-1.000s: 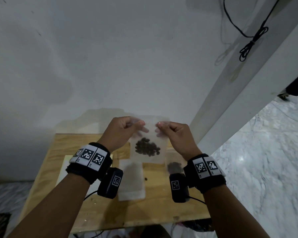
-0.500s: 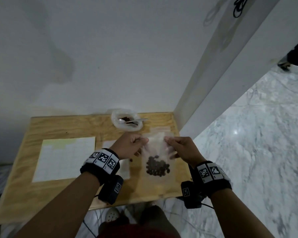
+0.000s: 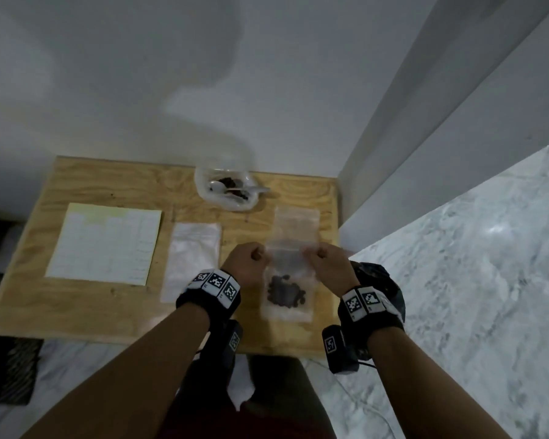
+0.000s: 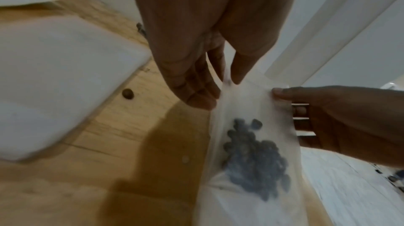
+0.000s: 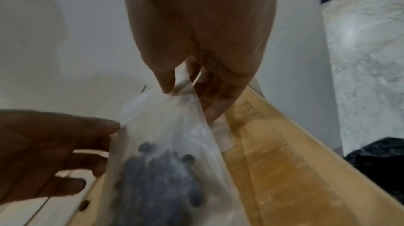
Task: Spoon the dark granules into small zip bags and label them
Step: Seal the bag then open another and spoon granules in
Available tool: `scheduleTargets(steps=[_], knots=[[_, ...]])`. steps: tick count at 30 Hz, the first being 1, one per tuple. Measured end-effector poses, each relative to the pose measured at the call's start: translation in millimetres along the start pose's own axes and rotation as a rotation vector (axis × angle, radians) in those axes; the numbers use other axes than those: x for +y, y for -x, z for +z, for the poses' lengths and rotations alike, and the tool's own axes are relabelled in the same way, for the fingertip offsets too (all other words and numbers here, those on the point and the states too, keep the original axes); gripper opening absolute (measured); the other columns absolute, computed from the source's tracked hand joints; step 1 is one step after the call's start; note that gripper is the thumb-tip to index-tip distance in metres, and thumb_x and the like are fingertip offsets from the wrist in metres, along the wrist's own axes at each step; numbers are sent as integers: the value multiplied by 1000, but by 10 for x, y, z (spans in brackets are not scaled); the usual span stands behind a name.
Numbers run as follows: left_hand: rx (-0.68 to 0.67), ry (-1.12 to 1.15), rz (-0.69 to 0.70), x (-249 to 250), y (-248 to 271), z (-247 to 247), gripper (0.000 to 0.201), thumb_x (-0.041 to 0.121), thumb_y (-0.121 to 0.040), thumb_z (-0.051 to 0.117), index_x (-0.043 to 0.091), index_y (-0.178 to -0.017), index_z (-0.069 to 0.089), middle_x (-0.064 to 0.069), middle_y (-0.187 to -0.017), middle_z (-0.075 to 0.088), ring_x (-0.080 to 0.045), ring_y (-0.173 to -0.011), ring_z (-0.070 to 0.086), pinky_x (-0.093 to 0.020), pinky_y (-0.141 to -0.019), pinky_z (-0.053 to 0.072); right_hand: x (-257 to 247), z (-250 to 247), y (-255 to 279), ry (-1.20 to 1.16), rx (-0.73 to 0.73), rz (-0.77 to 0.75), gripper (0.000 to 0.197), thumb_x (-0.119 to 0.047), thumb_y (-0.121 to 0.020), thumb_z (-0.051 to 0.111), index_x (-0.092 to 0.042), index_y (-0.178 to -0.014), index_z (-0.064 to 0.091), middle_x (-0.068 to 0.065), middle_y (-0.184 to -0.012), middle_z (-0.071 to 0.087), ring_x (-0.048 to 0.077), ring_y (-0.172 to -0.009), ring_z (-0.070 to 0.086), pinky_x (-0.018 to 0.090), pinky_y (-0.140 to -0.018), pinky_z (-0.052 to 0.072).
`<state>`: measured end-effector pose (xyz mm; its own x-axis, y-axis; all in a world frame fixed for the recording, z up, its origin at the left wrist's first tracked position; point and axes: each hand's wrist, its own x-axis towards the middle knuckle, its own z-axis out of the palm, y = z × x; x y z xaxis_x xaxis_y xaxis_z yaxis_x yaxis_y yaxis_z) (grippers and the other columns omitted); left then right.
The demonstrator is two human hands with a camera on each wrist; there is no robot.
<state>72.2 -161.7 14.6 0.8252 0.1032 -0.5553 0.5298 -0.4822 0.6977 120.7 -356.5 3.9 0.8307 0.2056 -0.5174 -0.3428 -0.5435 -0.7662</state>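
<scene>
Nearest the person, the bag hangs between the two hands just above the front right part of the table; the left hand pinches its top left corner between thumb and curled fingers, and the right hand pinches the top right corner the same way. The granules sit in a loose dark clump in the bag's lower half. By the look of it the bag is thin, soft film, very light and likely slick, so it should sag and fold wherever it is not held; the sensible hold is along the stiffer zip strip at the top, one hand at each end, keeping the mouth up so the load cannot roll out. The granules look like small hard beads that would scatter and roll if spilled. Whether the zip is pressed closed cannot be told: the strip lies between the fingertips and the wrist views are blurred. Further back, a flat stack of spare bags lies left of the hands, with a label sheet beyond it to the left, its markings too faint to read. Another clear bag lies flat behind the held one; its contents cannot be made out. Farthest, by the wall, a tub holds more granules and a spoon, whose handle juts over the rim.
</scene>
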Motion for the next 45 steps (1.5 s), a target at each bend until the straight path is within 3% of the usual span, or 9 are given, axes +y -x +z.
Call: scheduleTargets(steps=[4,12,17,19,22,26,29,37,45], knots=[[144,42,-33,93,-119,79,14,6,-94,50,8,-84,58,-10,-83,56,-21,-77,49,-28,-69,40,-57,-30,-203,128,95,-128,37,-31,-91,63,-14,-64,45,-3,-59,42,12,-55,37,30,-57,34],[111,156,-69,209,-164,32,37,19,-99,50,11,-135,50,-7,-103,58,-24,-86,59,-31,-74,47,-71,-81,-334,178,177,-5,34,-39,-91,60,-13,-114,60,3,-94,64,24,-96,61,26,-81,41],[150,228,-41,-13,34,-283,43,18,-97,55,17,-138,46,-11,-116,59,-17,-84,61,-17,-64,49,-208,-11,-260,214,260,-70,40,-45,-89,57,-25,-124,52,-2,-98,64,19,-92,61,31,-80,47],[217,182,-52,-171,139,-478,43,23,-96,58,19,-137,47,-8,-115,58,-19,-86,61,-19,-64,48,-336,100,-224,274,181,-163,29,-44,-91,55,-29,-115,56,-6,-96,62,14,-87,60,29,-77,47],[357,-11,-128,-504,239,-744,54,27,-91,64,16,-140,44,-14,-126,51,-28,-101,58,-35,-86,50,-522,380,-207,369,-18,-271,10,-40,-93,53,-34,-99,59,-8,-95,61,12,-84,60,28,-73,48],[352,-160,-349,-936,309,-957,86,36,-79,76,15,-148,28,-17,-138,34,-37,-120,49,-45,-101,44,-671,828,-225,430,-193,-303,18,-34,-93,56,-25,-105,64,-7,-94,62,12,-86,59,26,-74,47],[272,-224,-379,-1160,277,-979,96,39,-72,81,16,-147,25,-15,-135,34,-36,-122,46,-47,-102,43,-714,1136,-283,482,-277,-294,28,-34,-91,57,-25,-118,62,-5,-110,61,14,-99,61,30,-85,49],[204,-383,-345,-1154,89,-977,65,41,-68,78,16,-116,42,-7,-119,44,-31,-111,52,-48,-88,49,-802,1643,-373,610,-146,-297,66,-37,-90,59,-21,-148,31,-1,-148,31,18,-133,37,36,-103,41],[229,-398,-273,-1145,111,-989,61,39,-74,76,13,-118,44,-8,-123,51,-31,-114,51,-45,-90,46,-863,1778,-443,329,103,-218,43,-31,-87,66,-19,-127,55,3,-117,55,17,-98,58,40,-88,52]])
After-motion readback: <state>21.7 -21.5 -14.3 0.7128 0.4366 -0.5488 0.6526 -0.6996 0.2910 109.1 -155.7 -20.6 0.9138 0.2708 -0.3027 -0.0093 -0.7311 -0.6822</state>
